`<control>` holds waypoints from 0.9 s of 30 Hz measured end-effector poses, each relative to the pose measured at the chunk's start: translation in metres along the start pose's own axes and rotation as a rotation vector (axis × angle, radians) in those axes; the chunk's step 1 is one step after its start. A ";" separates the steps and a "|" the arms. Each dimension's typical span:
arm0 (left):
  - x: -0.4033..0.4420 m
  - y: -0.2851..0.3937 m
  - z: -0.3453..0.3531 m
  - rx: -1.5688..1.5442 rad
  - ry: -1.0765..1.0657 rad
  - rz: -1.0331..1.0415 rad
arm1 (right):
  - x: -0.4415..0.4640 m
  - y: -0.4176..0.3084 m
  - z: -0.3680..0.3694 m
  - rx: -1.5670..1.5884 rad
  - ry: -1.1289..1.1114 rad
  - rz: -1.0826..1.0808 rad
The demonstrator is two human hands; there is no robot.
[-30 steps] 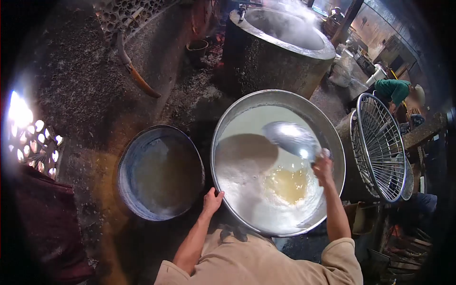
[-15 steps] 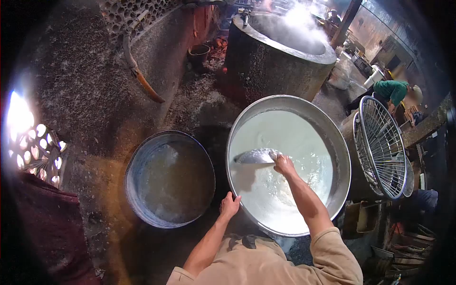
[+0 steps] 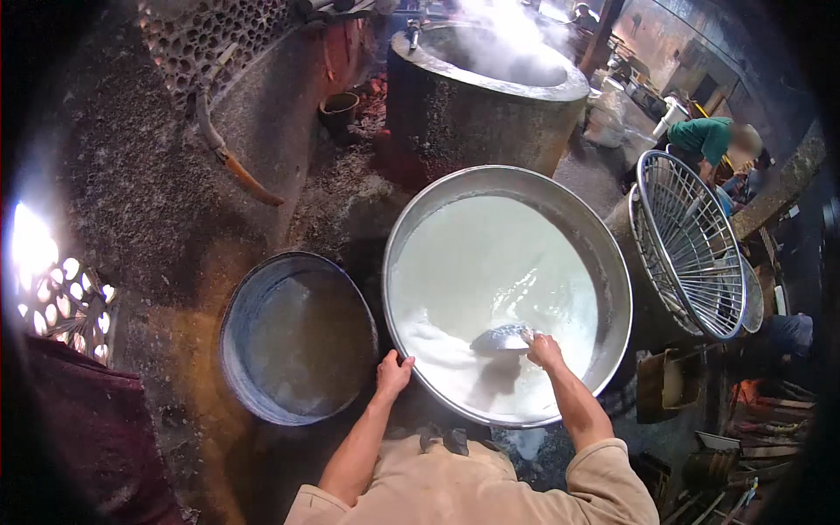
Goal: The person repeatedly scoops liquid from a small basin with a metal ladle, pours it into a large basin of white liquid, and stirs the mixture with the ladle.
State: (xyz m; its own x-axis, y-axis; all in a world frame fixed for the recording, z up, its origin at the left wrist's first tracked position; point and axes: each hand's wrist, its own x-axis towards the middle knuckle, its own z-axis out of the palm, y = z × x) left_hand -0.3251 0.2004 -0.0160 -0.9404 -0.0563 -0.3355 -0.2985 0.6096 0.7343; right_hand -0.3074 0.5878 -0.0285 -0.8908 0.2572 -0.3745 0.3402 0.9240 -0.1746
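A wide metal vat [image 3: 614,302] full of milky white liquid stands in front of me, with foam along its near left side. My right hand [image 3: 546,352] is closed on a shallow metal scoop [image 3: 499,338] over the near part of the liquid. Whether the scoop's lower edge touches the surface, I cannot tell. My left hand [image 3: 394,374] grips the vat's rim at the near left, fingers wrapped over the edge. Just left of that hand sits a smaller metal tub [image 3: 234,367] holding cloudy brownish liquid.
Behind the vat rises a round, steaming cauldron [image 3: 490,114]. A wire basket [image 3: 691,245] leans at the right, near a person in a green shirt [image 3: 700,136]. Firewood [image 3: 779,429] and embers lie lower right. A dark red cloth [image 3: 87,429] hangs at the left.
My right hand has brought the scoop from the vat's middle left toward the near side. Foam has gathered at the near left. My left hand stays on the rim; the view has shifted slightly.
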 end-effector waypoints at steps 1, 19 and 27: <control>0.000 0.000 0.002 -0.014 0.011 -0.003 | -0.010 0.012 -0.001 -0.022 0.007 -0.041; -0.029 0.024 0.056 -0.203 0.230 -0.242 | -0.086 0.191 -0.203 0.337 0.075 -0.021; -0.015 0.008 0.062 -0.035 0.222 -0.306 | 0.063 0.224 -0.098 0.197 0.379 0.104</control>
State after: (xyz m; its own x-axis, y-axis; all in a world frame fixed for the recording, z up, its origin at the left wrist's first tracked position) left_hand -0.3037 0.2550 -0.0417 -0.8181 -0.4035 -0.4096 -0.5729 0.5107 0.6411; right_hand -0.3164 0.8384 -0.0022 -0.8840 0.4653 -0.0453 0.4519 0.8257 -0.3376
